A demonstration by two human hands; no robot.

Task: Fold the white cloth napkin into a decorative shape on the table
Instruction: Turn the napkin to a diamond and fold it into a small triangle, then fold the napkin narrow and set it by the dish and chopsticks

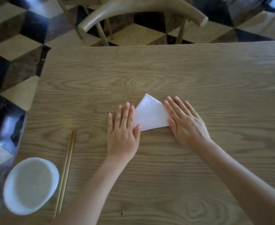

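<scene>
Wooden table (166, 70), centre frame: we press the folded white napkin (150, 115) flat, left hand (123, 135) at its lower-left corner, right hand (186, 123) on its right edge, fingers straight. Far table edge lies well above; chopsticks (67, 172) and bowl (20, 208) sit lower left, well apart.

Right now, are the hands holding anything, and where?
Nothing gripped: left hand lies flat on the napkin at its left corner, right hand at its right edge.

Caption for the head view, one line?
Left hand and right hand rest flat at the edges of a folded white napkin on the wooden table.
</scene>
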